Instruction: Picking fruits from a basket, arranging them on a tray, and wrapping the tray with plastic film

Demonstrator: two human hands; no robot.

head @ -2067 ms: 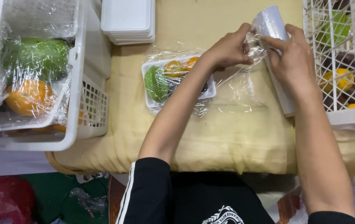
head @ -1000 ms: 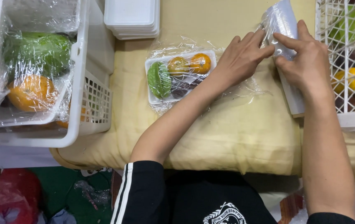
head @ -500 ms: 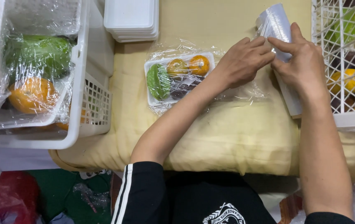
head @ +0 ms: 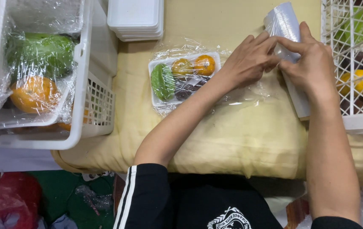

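The roll of cling film [head: 284,26] stands tilted at the far right of the table, and both hands meet on it: the right hand [head: 310,63] wraps round its lower part with the forefinger laid across the front, seemingly to steady it, while the left hand [head: 249,59] presses its closed fingertips against the film's edge beside that finger, pinching the sheet rather than spread flat. From under the left hand a loose sheet of film runs back to the white foam tray [head: 184,76] just left of the wrist, which holds a green piece, two orange fruits and something dark, the film lying crumpled over and around it. Beyond the tray, farther from the hands, sits a stack of empty white trays [head: 135,19]. A white lattice crate [head: 353,63] with yellow and green produce stands touching the right hand's outer side; well left of both arms a white basket [head: 80,106] holds wrapped greens and oranges. Everything rests on a pale yellow cloth [head: 232,140] over the table
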